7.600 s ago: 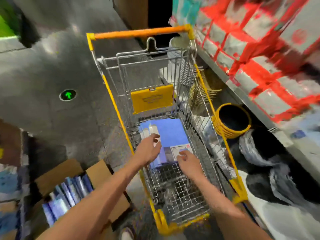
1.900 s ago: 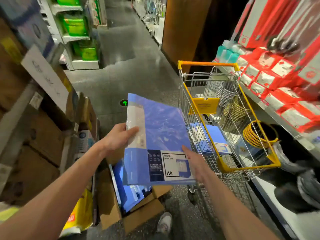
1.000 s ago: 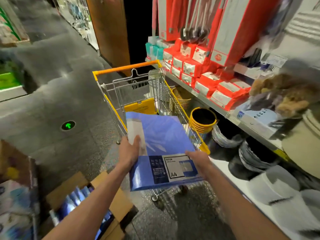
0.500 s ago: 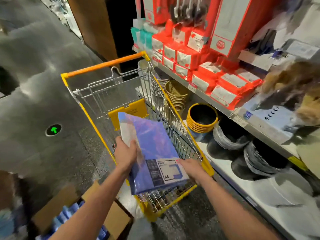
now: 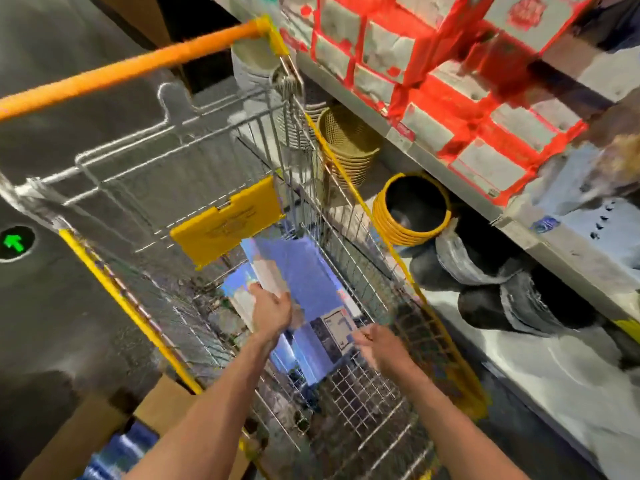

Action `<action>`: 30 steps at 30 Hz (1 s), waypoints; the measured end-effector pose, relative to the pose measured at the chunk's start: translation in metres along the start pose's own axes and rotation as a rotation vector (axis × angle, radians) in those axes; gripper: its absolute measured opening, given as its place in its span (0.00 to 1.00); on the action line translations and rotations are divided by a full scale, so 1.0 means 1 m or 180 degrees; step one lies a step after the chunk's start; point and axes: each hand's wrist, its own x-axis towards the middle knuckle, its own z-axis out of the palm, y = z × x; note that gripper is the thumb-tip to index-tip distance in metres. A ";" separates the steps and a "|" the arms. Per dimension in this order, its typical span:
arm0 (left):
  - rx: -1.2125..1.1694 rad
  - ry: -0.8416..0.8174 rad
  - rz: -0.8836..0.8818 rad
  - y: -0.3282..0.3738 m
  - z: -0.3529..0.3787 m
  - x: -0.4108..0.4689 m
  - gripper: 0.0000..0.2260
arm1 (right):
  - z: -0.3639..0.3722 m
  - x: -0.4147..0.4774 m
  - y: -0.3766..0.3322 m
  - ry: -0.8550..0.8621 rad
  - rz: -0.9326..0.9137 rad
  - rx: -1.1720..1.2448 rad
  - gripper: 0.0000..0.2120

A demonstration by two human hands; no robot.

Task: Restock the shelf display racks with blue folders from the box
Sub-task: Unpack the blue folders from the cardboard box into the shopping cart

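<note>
**Item: folder** (image 5: 308,285). Blue, with a pale strip down one side and a white label near its lower right corner. We log it inside the cart (image 5: 114,291), low in the basket, tilted, below the yellow flap (image 5: 228,223). A paler blue edge shows beneath it. Because of the blur, we cannot tell whether that is a second folder or part of the same one.

**Left hand** (image 5: 272,311). It grips the folder at the pale strip, fingers curled over the edge, and we judge it carries the weight.

**Right hand** (image 5: 377,341). It sits just beside the labelled corner with its fingers loosely bent toward it. We cannot tell whether it pinches the corner or only touches it.

**Box** (image 5: 86,431). Cardboard, on the floor at lower left beside the cart, flaps open. More blue stock (image 5: 121,448) shows inside, so it is not emptied.

**Shelf** (image 5: 554,251). It runs along the right of the cart and carries red packs (image 5: 433,81), with baskets (image 5: 391,230) underneath. We see no blue folders there, and no display rack for them in view.

**Progress, as we judge it.** This is the loading stage. One folder is in hand inside the cart, and the box holds more. No racks are filled in this view.

**Left to do.**
- Set this folder down.
- Move the remaining stock from the box.
- Take the cart to the racks.
- Fill the racks.

The greater part of the job lies ahead.
</note>
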 end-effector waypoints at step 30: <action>-0.0690 -0.0515 -0.0244 0.018 -0.066 -0.045 0.17 | 0.039 -0.045 -0.071 -0.0082 -0.0156 0.0658 0.11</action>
